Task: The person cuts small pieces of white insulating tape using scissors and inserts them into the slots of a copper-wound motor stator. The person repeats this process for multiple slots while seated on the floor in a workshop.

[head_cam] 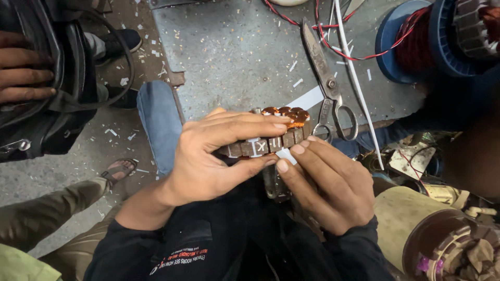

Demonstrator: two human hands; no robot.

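Stator (271,141) clamped between both hands: left hand (213,161) wrapped over top, right hand (325,182) fingertips pressing side. Winding step; next move needs steady grip. Scissors (325,83) just beyond right hand on worktop (234,52).

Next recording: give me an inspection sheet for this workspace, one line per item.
Surface: grey metal bench, scratched, dusted with white scraps.
Job's things: motor stator with copper windings, held at the bench edge.
Clutter: scissors, white strip.
Grippers: left hand and right hand both grip the stator.
Cables: red wire running to a blue spool.
Surroundings: another person's hand on a black bag; sandalled foot.
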